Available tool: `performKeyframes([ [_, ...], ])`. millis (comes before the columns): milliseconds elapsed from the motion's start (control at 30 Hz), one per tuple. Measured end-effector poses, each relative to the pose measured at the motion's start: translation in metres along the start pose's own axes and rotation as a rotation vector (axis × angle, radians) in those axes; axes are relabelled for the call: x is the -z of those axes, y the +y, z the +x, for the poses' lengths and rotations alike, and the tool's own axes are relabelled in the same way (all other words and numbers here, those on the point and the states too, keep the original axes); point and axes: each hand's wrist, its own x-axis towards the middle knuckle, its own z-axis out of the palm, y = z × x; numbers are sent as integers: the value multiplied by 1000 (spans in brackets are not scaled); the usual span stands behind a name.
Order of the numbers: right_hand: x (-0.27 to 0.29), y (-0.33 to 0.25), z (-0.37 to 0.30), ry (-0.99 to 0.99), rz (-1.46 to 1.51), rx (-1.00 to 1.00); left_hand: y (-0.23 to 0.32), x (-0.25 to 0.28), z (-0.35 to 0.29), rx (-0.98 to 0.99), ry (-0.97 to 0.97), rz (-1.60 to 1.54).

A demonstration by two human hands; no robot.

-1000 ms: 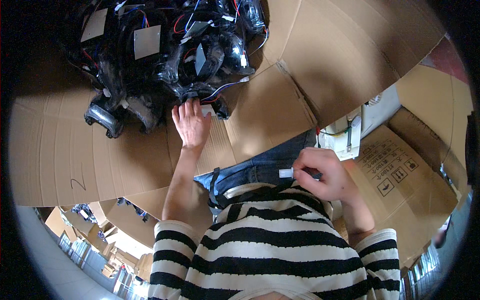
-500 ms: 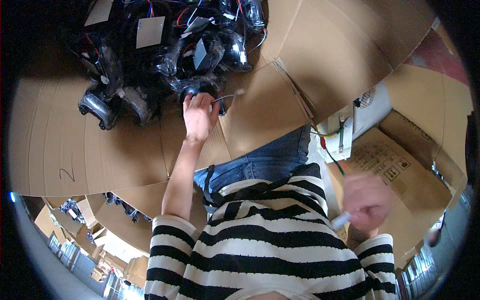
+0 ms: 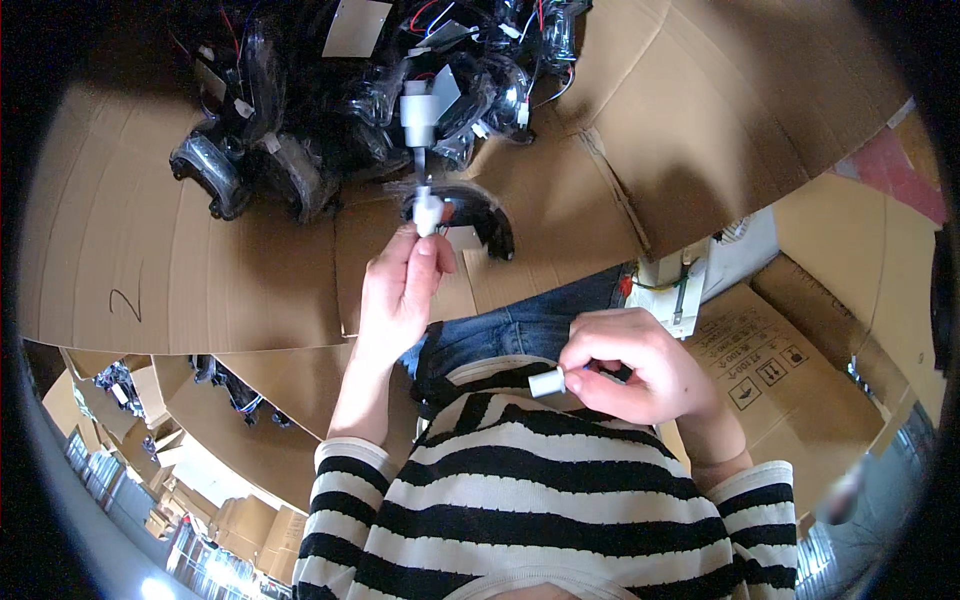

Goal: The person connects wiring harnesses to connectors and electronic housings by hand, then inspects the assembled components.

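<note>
My left hand (image 3: 398, 285) is closed in a pinch on a small white plug connector (image 3: 428, 212), which points away from me. A larger white cylindrical piece (image 3: 420, 115), smeared by motion, shows beyond it with a dark stem between; I cannot tell whether the two are joined. Just past my left fingers, a black curved part (image 3: 490, 222) in clear film lies on the cardboard sheet (image 3: 220, 300). Close to my body, my right hand (image 3: 640, 370) is closed on a white cylindrical connector (image 3: 547, 383) that juts out leftward between thumb and fingers.
Several film-wrapped black parts (image 3: 290, 170) with coloured wires and white plugs are heaped at the far left and centre. A flat grey plate (image 3: 356, 27) lies among them. At right stand a printed cardboard box (image 3: 765, 365) and a white device (image 3: 672, 295). More open boxes (image 3: 240, 425) sit lower left.
My left hand has drawn back from a black part and lifted a white plug connector. My right hand has come leftward and inward from the right side, carrying its connector. The view has shifted slightly.
</note>
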Motion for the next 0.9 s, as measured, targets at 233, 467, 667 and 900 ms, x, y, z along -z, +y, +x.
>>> performKeyframes([
  [233, -8, -5, 13, 146, -11, -39, 2, 3, -8, -247, -111, -21],
  [467, -9, 0, 20, 242, 31, -25, -4, 5, -5, -414, -151, -42],
  [667, -1, -10, 20, 264, -16, -69, 2, 3, -2, -443, -202, -44],
  [900, 4, -8, 19, 250, -191, -29, 7, 5, 2, -509, -286, 134],
])
